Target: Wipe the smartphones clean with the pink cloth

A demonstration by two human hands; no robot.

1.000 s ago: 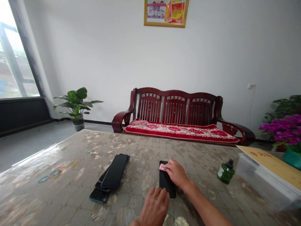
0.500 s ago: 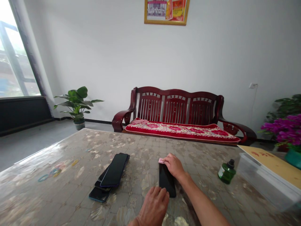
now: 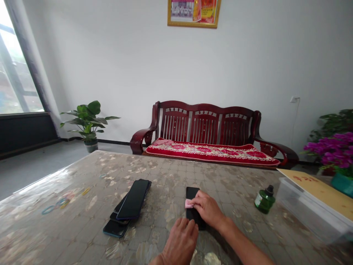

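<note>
A black smartphone (image 3: pixel 192 192) lies flat on the patterned tablecloth in front of me. My left hand (image 3: pixel 180 237) grips its lower left edge, fingers bent over the near end. A small folded pink cloth (image 3: pixel 188 203) is pinched in my right hand (image 3: pixel 207 208) and pressed against the left part of the screen, around mid-length. My right palm covers much of the phone's right side. To the left, several phones (image 3: pixel 134 200) are stacked unevenly, the top one with its dark screen up.
Coloured rubber bands (image 3: pixel 63 201) lie at the left of the table (image 3: pixel 154 167). At the right stand a green bottle (image 3: pixel 264 200) with a black cap and a clear plastic box (image 3: pixel 300 209) under a tan sheet (image 3: pixel 317 187). A wooden bench (image 3: pixel 206 125) stands behind.
My right hand has slid the pink cloth from the phone's far end down toward me, exposing the top of the screen. The left hand stays in place.
</note>
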